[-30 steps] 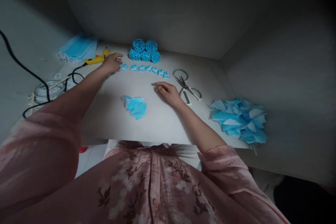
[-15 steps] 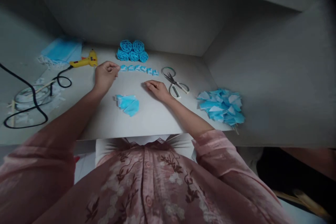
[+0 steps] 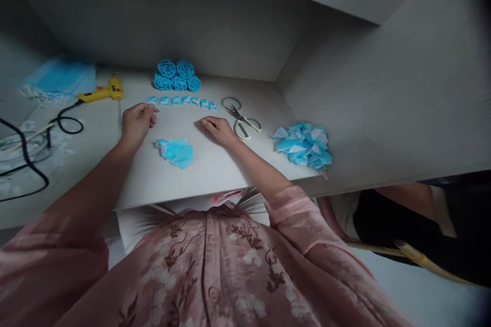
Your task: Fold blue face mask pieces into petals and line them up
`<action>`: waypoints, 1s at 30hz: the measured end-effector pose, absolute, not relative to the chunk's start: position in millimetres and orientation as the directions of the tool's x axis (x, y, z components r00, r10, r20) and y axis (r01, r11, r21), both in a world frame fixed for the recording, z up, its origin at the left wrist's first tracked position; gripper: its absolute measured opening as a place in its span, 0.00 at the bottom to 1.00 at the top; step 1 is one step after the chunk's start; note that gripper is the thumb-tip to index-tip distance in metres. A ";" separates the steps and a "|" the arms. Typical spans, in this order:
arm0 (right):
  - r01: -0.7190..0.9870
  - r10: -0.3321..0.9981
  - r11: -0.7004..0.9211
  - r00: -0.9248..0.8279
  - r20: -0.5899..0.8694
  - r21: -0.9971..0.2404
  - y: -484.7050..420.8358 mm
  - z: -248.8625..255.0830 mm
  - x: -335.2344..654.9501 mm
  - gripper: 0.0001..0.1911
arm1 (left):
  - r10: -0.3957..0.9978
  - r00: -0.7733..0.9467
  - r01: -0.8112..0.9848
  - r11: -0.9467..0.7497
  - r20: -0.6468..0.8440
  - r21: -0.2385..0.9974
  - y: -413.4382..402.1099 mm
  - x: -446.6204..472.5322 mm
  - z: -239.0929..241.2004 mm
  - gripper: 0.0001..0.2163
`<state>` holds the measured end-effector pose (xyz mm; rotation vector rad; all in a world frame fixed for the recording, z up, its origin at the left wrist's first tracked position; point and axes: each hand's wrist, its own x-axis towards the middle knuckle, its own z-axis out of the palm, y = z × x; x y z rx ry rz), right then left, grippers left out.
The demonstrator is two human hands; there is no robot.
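My left hand (image 3: 138,123) is just below the left end of a row of small folded blue-and-white pieces (image 3: 176,100). Its fingers are loosely bent and a little apart, with nothing seen in them. On the table, my right hand (image 3: 218,130) rests with its fingers curled together and nothing visible in it. Between my forearms lies a crumpled blue fabric piece (image 3: 177,152). Scissors (image 3: 242,118) with white handles lie partly open to the right of my right hand. Behind the row, several rolled blue rosettes (image 3: 179,74) are stacked.
A yellow glue gun (image 3: 102,93) with a black cord lies at the left, in front of stacked blue masks (image 3: 63,79). Clear scraps and a coil (image 3: 32,145) sit at far left. A blue petal bunch (image 3: 305,144) lies by the right wall. Someone's arm (image 3: 412,199) shows at right.
My left hand has let go of a small folded piece at the row's left end and drawn back slightly towards me. The whole view has shifted; my right hand stays on the table.
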<state>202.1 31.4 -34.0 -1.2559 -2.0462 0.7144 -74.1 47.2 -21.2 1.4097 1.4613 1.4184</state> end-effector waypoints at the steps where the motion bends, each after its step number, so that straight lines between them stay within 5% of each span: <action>1: 0.590 0.903 0.419 -0.346 0.253 -0.690 29.4 -33.4 202.7 0.23 | 0.956 -0.209 0.241 -0.152 0.205 0.959 47.2 -73.5 -20.8 0.08; 5: 0.703 0.853 0.513 -0.358 0.379 -0.492 25.2 -23.8 222.4 0.21 | 0.966 -0.210 0.222 -0.105 0.152 0.969 44.0 -70.2 -15.4 0.05; 9: 0.852 0.892 0.280 -0.061 0.447 -0.442 29.2 -4.8 269.5 0.22 | 0.971 -0.209 0.213 -0.071 0.116 0.974 39.6 -65.7 -6.8 0.07; 12: 0.899 0.920 0.121 0.058 0.389 -0.420 26.5 1.8 297.7 0.18 | 0.973 -0.212 0.223 -0.047 0.095 0.974 36.6 -61.8 -1.5 0.07; 22: 0.979 0.978 -0.036 0.076 0.194 -0.201 -1.6 2.7 280.3 0.30 | 0.973 -0.210 0.214 -0.052 0.097 0.975 33.3 -60.0 1.8 0.08; 30: 0.974 0.978 -0.107 0.139 0.153 -0.198 -6.7 4.2 274.0 0.28 | 0.976 -0.194 0.232 -0.055 0.102 0.971 31.1 -59.6 3.9 0.09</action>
